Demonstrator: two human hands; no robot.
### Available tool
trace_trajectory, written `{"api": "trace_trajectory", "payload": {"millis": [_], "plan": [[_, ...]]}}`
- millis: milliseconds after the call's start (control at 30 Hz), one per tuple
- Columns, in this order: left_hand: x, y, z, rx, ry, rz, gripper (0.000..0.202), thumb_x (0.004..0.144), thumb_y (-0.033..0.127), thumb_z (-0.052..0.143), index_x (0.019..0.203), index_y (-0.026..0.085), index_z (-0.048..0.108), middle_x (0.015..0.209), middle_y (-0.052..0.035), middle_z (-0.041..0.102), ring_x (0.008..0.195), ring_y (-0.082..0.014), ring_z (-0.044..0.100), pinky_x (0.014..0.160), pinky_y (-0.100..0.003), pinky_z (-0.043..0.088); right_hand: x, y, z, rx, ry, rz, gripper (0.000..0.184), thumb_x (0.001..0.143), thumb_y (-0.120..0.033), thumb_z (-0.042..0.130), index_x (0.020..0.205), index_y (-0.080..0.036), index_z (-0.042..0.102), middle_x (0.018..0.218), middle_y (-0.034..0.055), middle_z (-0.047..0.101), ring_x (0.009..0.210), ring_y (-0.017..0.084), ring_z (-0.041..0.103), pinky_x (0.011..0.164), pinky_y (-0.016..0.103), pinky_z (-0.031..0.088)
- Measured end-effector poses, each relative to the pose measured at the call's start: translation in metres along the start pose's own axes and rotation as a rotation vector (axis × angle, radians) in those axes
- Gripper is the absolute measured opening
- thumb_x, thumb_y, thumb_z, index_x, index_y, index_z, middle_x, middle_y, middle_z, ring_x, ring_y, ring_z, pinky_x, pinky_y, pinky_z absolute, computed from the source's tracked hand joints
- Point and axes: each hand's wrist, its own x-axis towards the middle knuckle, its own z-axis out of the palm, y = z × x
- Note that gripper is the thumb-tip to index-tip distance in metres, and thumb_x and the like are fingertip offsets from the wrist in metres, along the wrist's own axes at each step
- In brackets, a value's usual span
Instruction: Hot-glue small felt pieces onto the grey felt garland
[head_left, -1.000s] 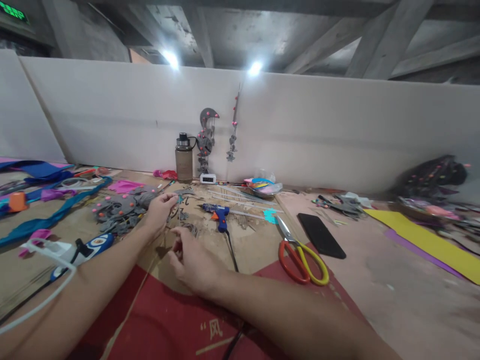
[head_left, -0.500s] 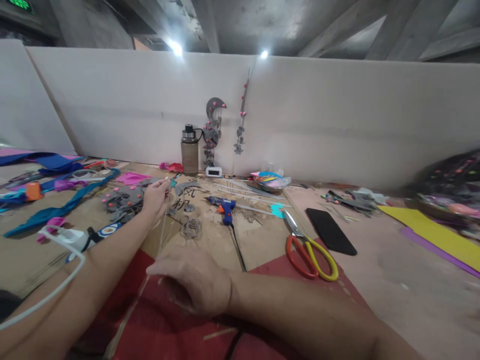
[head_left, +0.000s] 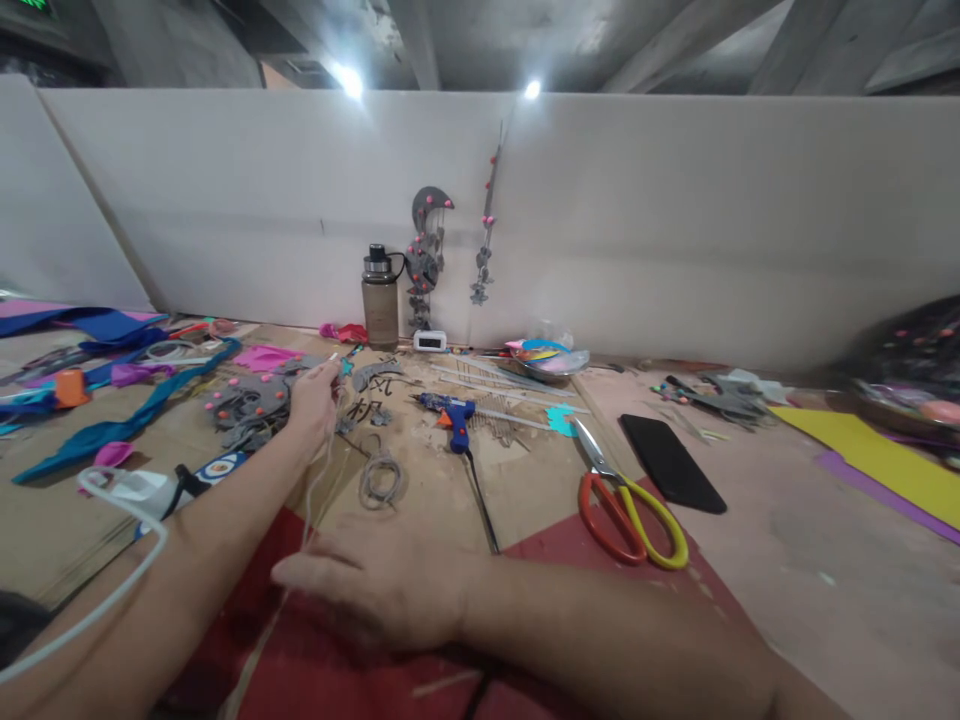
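Note:
My left hand (head_left: pixel 315 400) is reached out over the middle left of the table, its fingers pinched on a thin pale cord (head_left: pixel 309 497). A small whitish tip pokes up above those fingers. From there the cord hangs in a loose curve towards me. My right hand (head_left: pixel 386 590), a little blurred, is low over the red sheet (head_left: pixel 345 670), with the cord passing between its thumb and fingers. A small coil of grey cord (head_left: pixel 381 480) lies just beyond the right hand. Grey felt pieces with pink beads (head_left: pixel 247 400) rest beside my left wrist.
A blue glue gun (head_left: pixel 456 420) lies mid-table, its black cable running towards me. Red-and-yellow scissors (head_left: pixel 626 510) and a black phone (head_left: pixel 670 462) are to the right. A bottle (head_left: pixel 381 305) stands at the back. A white cable (head_left: pixel 112 590) crosses my left forearm.
The cord between my hands has gone from nearly straight to slack and curved. My right hand has shifted slightly left, its fingers less curled. The left hand stays almost in place.

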Motion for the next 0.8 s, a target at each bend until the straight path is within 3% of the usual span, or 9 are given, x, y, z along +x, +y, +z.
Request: {"api": "trace_trajectory", "payload": {"millis": [133,333,533,800], "plan": [[-0.007,-0.001,0.005,-0.002,-0.022,-0.022,0.021,0.053,0.023,0.073,0.065,0.014,0.059,0.057,0.0046,0.053,0.049,-0.0053,0.045,0.043,-0.017,0.03,0.001,0.007,-0.001,0.022,-0.018,0.301,0.022,0.091,-0.031,0.045,0.104,-0.018,0.057,0.093,0.0038,0.062,0.086,0.016,0.05,0.076,0.03,0.042],[-0.017,-0.003,0.012,0.034,-0.077,-0.042,0.021,0.055,0.027,0.074,0.064,0.014,0.061,0.056,0.0041,0.053,0.048,-0.0058,0.043,0.045,-0.019,0.031,0.003,0.008,0.001,0.103,0.067,0.464,0.026,0.088,-0.037,0.051,0.074,-0.018,0.062,0.092,0.0032,0.062,0.092,0.02,0.044,0.082,0.039,0.033],[-0.034,0.005,0.02,-0.003,-0.108,-0.09,0.021,0.055,0.026,0.075,0.065,0.014,0.062,0.056,0.0043,0.054,0.048,-0.0053,0.042,0.046,-0.019,0.031,0.003,0.005,-0.001,0.228,0.142,0.462,0.015,0.089,-0.027,0.048,0.091,-0.02,0.061,0.093,0.0036,0.061,0.091,0.018,0.043,0.085,0.039,0.031],[-0.051,0.01,0.027,-0.051,-0.173,-0.129,0.02,0.056,0.023,0.076,0.07,0.015,0.063,0.06,0.0039,0.056,0.053,-0.0063,0.048,0.05,-0.019,0.034,0.003,0.005,-0.008,0.315,0.253,0.494,0.012,0.087,-0.019,0.048,0.095,-0.02,0.058,0.095,0.0046,0.061,0.093,0.018,0.049,0.087,0.037,0.036]]}}
